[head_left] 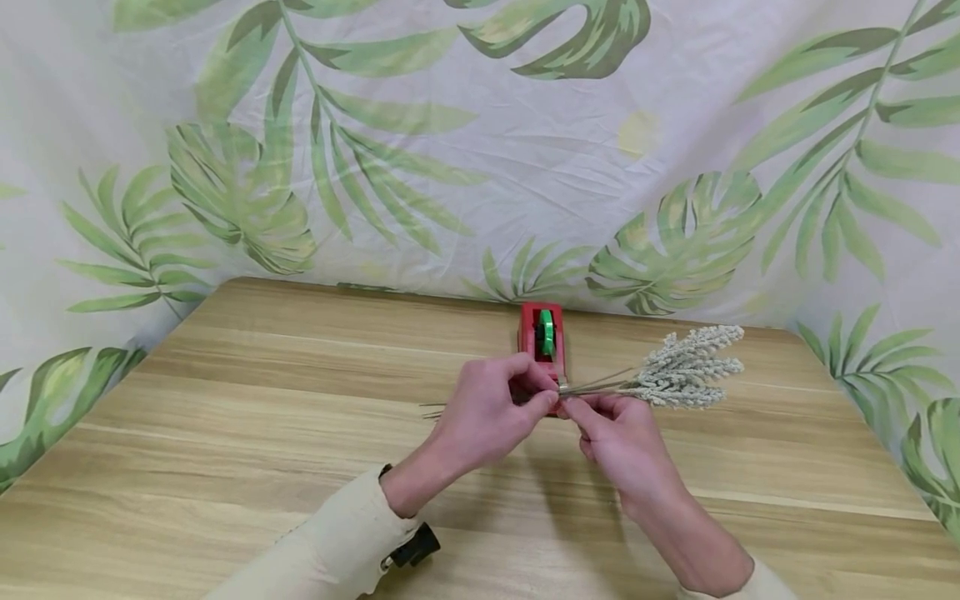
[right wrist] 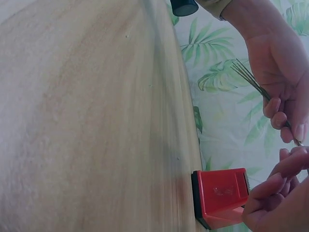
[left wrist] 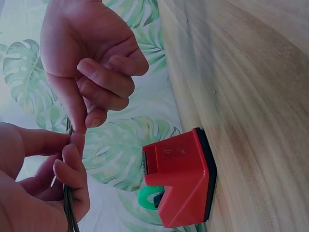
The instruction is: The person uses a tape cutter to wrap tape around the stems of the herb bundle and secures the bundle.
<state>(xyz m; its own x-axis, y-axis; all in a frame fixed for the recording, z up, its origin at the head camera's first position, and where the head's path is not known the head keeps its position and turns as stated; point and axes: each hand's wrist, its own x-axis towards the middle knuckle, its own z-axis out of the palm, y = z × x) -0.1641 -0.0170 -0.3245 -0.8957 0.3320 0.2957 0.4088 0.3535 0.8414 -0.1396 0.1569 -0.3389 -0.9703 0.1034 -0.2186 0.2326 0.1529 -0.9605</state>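
Note:
A bunch of pale grey dried flowers [head_left: 690, 371] lies across both hands, its fluffy heads out to the right. Its thin stems [right wrist: 251, 79] run through the curled fingers of my left hand [head_left: 483, 412], and their cut ends stick out behind it. My right hand [head_left: 626, 446] pinches the stems between thumb and forefinger, close beside the left fingertips. In the left wrist view the two hands meet at the stems [left wrist: 70, 208]. Just beyond the hands stands a red tape dispenser [head_left: 528, 337] with a green tape roll [head_left: 547, 333].
The wooden table [head_left: 247, 400] stretches out on both sides of the hands. A leaf-print cloth [head_left: 525, 167] hangs behind and beside it. A black wrist device [head_left: 415, 546] sticks out at the left sleeve [head_left: 330, 533]. In the left wrist view, the dispenser's toothed cutter [left wrist: 144, 163] faces the hands.

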